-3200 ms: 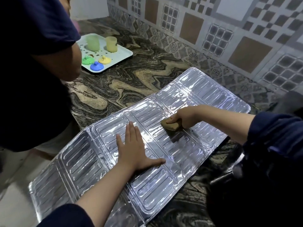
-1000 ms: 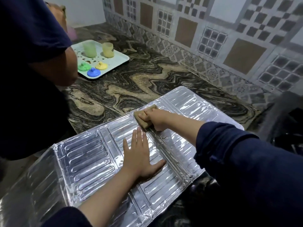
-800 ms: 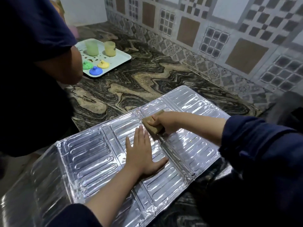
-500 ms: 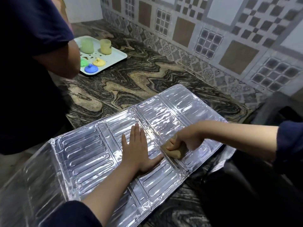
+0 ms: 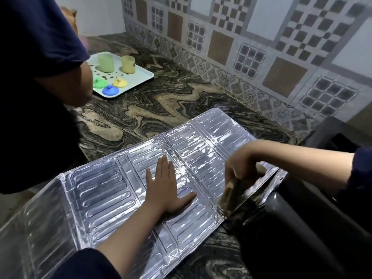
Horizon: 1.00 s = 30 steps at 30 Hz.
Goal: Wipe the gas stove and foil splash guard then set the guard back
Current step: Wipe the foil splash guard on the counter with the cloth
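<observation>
The silver foil splash guard (image 5: 104,190) lies unfolded and flat on the marbled counter, its left panel bent down past the counter's front edge. My left hand (image 5: 168,187) presses flat on its middle panel, fingers spread. At the guard's right end my right hand (image 5: 240,164) grips a brown sponge (image 5: 228,193), which stands tilted against the right edge of the foil. A dark stove body (image 5: 332,137) shows at the far right, partly hidden by my sleeve.
Another person in a dark shirt (image 5: 30,77) stands close at the left of the counter. A pale tray (image 5: 141,72) with two cups and small coloured lids sits at the back left. The patterned tiled wall (image 5: 261,47) runs behind the marbled counter (image 5: 161,101).
My right hand has dragged the sponge from the guard's upper middle down to its right edge. The left hand has stayed pressed on the middle panel.
</observation>
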### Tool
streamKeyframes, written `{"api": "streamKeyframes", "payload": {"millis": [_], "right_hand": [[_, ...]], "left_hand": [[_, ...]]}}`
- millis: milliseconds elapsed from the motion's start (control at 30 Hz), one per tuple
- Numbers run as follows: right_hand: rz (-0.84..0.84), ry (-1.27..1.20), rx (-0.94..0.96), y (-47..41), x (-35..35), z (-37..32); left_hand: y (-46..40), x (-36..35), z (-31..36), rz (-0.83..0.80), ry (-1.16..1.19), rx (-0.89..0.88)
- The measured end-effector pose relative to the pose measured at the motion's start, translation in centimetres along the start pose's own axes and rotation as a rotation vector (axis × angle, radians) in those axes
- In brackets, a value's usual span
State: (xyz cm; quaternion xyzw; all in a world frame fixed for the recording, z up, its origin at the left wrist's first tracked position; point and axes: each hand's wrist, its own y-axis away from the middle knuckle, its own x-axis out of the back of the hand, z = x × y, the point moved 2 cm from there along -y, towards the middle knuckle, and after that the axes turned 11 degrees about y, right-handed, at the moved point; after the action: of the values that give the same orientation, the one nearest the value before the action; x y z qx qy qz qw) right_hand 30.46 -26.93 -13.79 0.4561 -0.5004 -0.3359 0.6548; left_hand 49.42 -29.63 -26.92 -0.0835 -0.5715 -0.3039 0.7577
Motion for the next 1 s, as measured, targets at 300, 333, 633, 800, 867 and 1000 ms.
{"api": "streamKeyframes", "payload": {"millis": [300,333,633,800,867,1000], "right_hand": [[0.721,-0.163,-0.087,2.4,8.7,2.1],[0.809,-0.150,-0.091,1.6,9.5,1.8],[0.790,0.010,-0.133,-10.8,10.1,-2.4],[0.735,0.021,-0.128,-12.1,10.5,-2.3],[0.712,0.056,-0.135,-11.9,10.9,-2.4],[0.663,0.124,-0.164,-11.6,11.6,-2.4]], "left_hand": [[1.6,0.1,-1.4,-0.057,-0.043,0.018],[1.8,0.1,-1.6,-0.059,-0.042,0.022],[2.9,0.9,-4.4,-0.042,-0.046,0.088],[1.5,3.0,-4.4,-0.056,-0.091,0.098],[0.4,3.5,-3.8,0.020,-0.051,0.092],[-1.5,2.3,-2.0,0.057,0.017,0.052]]}}
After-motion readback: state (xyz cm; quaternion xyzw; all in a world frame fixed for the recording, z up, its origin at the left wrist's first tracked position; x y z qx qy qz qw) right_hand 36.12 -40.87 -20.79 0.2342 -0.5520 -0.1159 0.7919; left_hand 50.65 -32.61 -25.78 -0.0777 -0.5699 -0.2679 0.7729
